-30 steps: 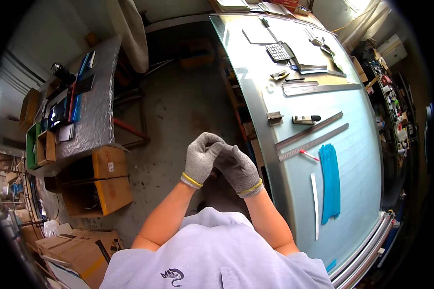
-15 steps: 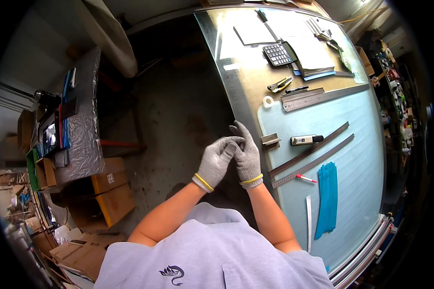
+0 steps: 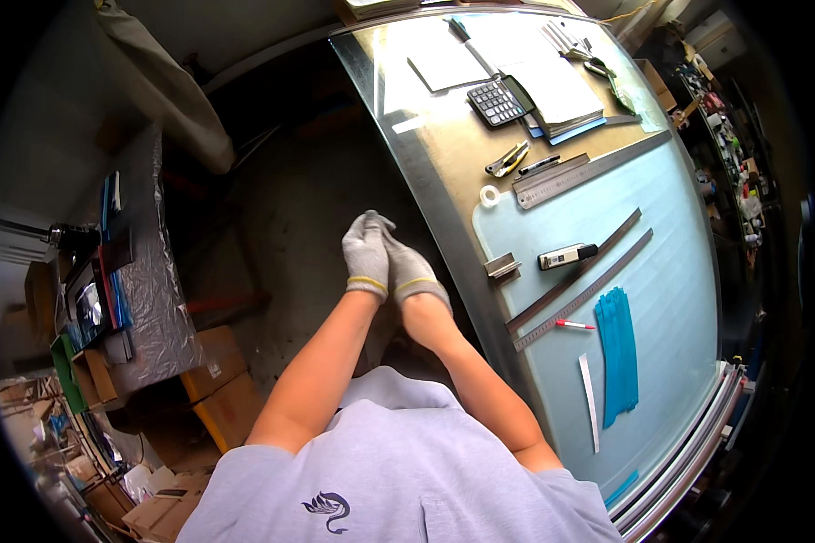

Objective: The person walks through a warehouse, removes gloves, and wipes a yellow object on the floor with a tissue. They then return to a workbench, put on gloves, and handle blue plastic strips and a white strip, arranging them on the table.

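Observation:
My left hand (image 3: 366, 254) and my right hand (image 3: 411, 264) meet in front of me over the dark floor, left of the table edge. Both wear grey knitted work gloves with yellow trim at the cuffs. The palms press against each other, with the fingers stretched forward and their tips touching. No object shows between them, though the inner faces of the gloves are hidden. Nearest on the table (image 3: 480, 303) is a short metal profile piece (image 3: 503, 266), to the right of my hands and apart from them.
On the table lie a utility knife (image 3: 508, 159), calculator (image 3: 496, 102), steel rulers (image 3: 552, 183), two dark strips, a black-and-white device (image 3: 567, 257), red pen (image 3: 575, 325) and blue strips (image 3: 618, 357). Cardboard boxes (image 3: 222, 385) and a foil-covered bench (image 3: 150, 317) stand at left.
My hands have moved left, away from the table edge. The right hand's upright fingers have come down flat against the left hand. The view has shifted slightly.

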Available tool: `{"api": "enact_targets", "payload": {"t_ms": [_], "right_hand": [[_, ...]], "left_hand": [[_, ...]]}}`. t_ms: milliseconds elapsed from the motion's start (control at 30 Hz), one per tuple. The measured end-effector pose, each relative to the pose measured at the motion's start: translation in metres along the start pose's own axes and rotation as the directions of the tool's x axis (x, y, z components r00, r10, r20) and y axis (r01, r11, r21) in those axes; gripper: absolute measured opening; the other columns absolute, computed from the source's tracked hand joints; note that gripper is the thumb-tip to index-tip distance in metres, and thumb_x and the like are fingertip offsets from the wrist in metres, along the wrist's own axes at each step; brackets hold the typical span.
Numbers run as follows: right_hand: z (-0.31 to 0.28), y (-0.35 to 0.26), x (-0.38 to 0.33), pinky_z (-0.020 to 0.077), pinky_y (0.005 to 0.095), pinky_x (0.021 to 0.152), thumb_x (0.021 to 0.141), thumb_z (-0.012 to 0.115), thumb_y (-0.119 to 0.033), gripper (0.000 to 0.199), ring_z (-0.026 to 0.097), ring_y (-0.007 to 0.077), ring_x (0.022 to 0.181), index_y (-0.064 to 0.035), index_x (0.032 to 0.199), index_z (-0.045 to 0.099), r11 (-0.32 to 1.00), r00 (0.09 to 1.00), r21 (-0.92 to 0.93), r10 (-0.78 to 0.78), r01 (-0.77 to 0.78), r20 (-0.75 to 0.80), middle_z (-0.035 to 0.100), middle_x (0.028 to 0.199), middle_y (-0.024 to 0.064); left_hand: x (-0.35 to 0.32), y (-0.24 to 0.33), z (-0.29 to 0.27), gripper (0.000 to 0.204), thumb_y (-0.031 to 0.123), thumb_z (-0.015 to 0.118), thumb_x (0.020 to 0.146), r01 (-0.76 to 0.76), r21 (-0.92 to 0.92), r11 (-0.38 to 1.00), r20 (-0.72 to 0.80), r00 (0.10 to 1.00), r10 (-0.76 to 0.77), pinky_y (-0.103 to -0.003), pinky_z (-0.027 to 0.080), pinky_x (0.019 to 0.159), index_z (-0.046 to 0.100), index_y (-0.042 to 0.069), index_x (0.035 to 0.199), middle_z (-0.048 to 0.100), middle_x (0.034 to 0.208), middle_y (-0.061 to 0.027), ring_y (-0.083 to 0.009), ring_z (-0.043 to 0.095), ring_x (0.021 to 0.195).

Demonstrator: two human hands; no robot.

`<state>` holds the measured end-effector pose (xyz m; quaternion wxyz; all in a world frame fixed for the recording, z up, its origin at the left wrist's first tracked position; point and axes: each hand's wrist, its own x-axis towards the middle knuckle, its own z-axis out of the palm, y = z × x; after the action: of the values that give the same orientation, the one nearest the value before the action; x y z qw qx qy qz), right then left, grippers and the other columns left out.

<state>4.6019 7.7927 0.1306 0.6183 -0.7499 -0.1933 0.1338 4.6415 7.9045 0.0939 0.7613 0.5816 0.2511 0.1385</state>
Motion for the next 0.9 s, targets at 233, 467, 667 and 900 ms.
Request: {"api": "enact_targets", "payload": {"t_ms": [233,467,667,900], "right_hand": [[0.01,-0.033,0.006,0.0356,0.043,0.116,0.105,0.044,-0.019,0.048,0.044,0.0246,0.139,-0.0018,0.15,0.039,0.45,0.927,0.847,0.355,-0.283,0.121,0.045,0.151,0.0115],[0.014,-0.045,0.024,0.0411,0.0364,0.112,0.106,0.047,-0.02,0.046,0.05,0.0207,0.133,-0.0036,0.148,0.043,0.388,0.935,0.879,0.321,-0.277,0.152,0.049,0.147,0.0089],[0.009,-0.045,0.03,0.0388,0.0368,0.114,0.105,0.047,-0.017,0.047,0.048,0.022,0.135,-0.0031,0.15,0.04,0.355,0.964,0.912,0.234,-0.208,0.128,0.047,0.149,0.0106],[-0.006,-0.06,0.022,0.0315,0.0378,0.119,0.106,0.042,-0.017,0.05,0.044,0.0238,0.138,-0.0026,0.153,0.033,0.255,0.979,0.956,0.182,-0.143,0.098,0.044,0.152,0.0135]], "left_hand": [[0.008,0.03,-0.039,0.049,0.046,0.053,0.099,-0.435,0.748,0.502,0.334,0.899,0.283,-0.048,0.049,0.058,0.066,0.006,0.073,0.063,0.069,-0.0196,-0.0427,0.062,0.066],[0.028,0.048,-0.048,0.051,0.045,0.052,0.1,-0.523,0.76,0.386,0.379,0.839,0.391,-0.048,0.047,0.056,0.062,0.007,0.067,0.061,0.067,-0.0184,-0.0411,0.061,0.064],[0.04,0.052,-0.037,0.054,0.052,0.053,0.098,-0.548,0.705,0.45,0.363,0.824,0.435,-0.049,0.046,0.054,0.059,0.009,0.065,0.059,0.062,-0.0173,-0.0408,0.06,0.061],[0.059,0.063,-0.032,0.055,0.045,0.065,0.094,-0.386,0.634,0.67,0.234,0.922,0.31,-0.043,0.039,0.051,0.056,0.001,0.064,0.049,0.056,-0.0178,-0.0355,0.044,0.05]]}}
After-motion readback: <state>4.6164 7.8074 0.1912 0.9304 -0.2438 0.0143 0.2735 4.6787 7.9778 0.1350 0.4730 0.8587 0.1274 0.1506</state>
